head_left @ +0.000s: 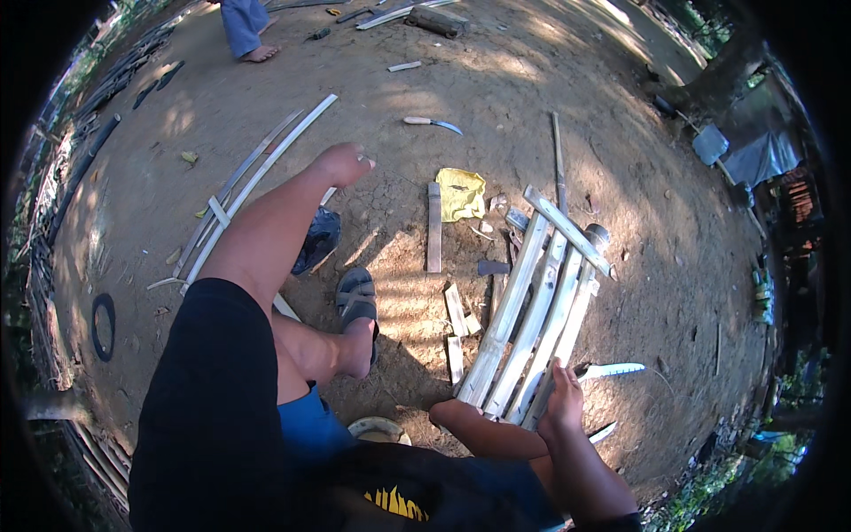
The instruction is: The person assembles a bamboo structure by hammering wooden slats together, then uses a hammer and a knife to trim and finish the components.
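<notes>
1. Fingers (pixel 561 377) of the right hand (pixel 561 406) are slightly bent at the near end of the slatted wooden frame (pixel 529 335); whether they grip it, I cannot tell.
2. The left hand (pixel 344 165) reaches forward, fingers curled; anything pinched there cannot be made out.
3. Steady handling would probably mean bracing the outer slat firmly, clear of the knife (pixel 614 369) just beside.
4. The frame extends forward from the right fingers, well apart from the left.
</notes>
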